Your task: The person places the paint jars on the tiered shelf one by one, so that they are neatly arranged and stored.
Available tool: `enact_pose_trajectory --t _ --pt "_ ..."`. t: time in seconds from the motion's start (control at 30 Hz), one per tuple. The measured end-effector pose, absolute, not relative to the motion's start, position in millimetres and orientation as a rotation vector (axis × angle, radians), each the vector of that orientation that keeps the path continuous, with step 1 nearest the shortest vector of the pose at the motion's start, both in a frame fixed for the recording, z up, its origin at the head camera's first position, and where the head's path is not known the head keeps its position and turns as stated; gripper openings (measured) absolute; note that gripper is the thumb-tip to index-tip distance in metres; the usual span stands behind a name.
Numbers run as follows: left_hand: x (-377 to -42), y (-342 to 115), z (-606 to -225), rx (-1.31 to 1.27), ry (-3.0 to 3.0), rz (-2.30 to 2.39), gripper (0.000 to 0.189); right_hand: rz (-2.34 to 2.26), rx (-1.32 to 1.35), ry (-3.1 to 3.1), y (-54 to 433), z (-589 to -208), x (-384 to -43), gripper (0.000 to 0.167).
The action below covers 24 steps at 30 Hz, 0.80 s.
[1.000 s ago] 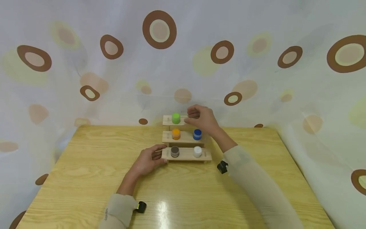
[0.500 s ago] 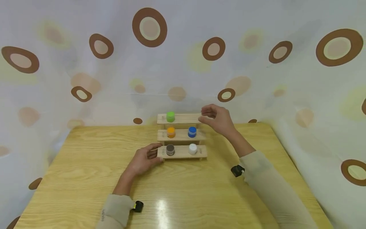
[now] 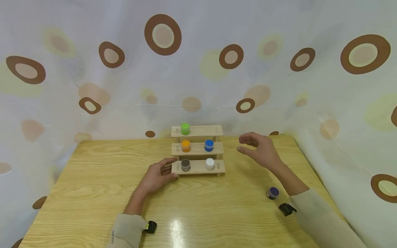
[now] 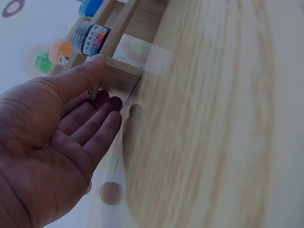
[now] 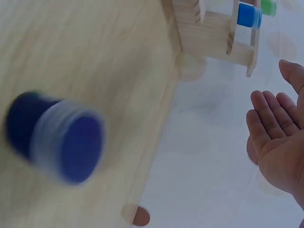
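Observation:
A three-step wooden display rack (image 3: pixel 198 168) stands near the back of the table. My left hand (image 3: pixel 156 176) holds the left end of its bottom step, thumb at the front and fingers behind; the left wrist view shows this thumb (image 4: pixel 80 78) against the step's corner. On the rack sit small paint jars: green (image 3: pixel 185 129) on top, orange (image 3: pixel 186 146) and blue (image 3: pixel 209 145) in the middle, dark brown (image 3: pixel 185 165) and white (image 3: pixel 210 164) at the bottom. My right hand (image 3: pixel 262 151) hovers to the rack's right, fingers apart from the thumb, holding nothing.
A purple paint jar (image 3: pixel 272 193) stands on the wooden table (image 3: pixel 217 213) beside my right wrist, and looms blurred in the right wrist view. Behind the table hangs a patterned white cloth (image 3: pixel 198 82). Wrist cameras (image 3: pixel 287 209) are strapped to both arms.
My right hand has moved from beside the top step out to the right and closer to me. The purple jar has come into view. My left hand stays at the rack.

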<state>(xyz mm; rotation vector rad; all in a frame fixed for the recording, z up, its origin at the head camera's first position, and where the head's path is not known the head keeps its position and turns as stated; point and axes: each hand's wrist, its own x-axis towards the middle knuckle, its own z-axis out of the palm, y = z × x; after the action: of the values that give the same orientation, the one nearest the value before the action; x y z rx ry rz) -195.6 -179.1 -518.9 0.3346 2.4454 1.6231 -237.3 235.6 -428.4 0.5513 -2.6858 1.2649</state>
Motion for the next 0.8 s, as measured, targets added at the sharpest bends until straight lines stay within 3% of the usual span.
enact_pose_trajectory --t 0.4,0.8 --pt "-195.1 -181.4 -518.1 0.326 2.453 1.611 0.062 1.261 0.509 -2.748 292.1 -451.5 -192.5 0.039" --pt "-194.1 -181.7 -518.2 0.326 2.456 1.599 0.062 1.465 0.666 -2.871 332.1 -494.3 -181.1 0.040"
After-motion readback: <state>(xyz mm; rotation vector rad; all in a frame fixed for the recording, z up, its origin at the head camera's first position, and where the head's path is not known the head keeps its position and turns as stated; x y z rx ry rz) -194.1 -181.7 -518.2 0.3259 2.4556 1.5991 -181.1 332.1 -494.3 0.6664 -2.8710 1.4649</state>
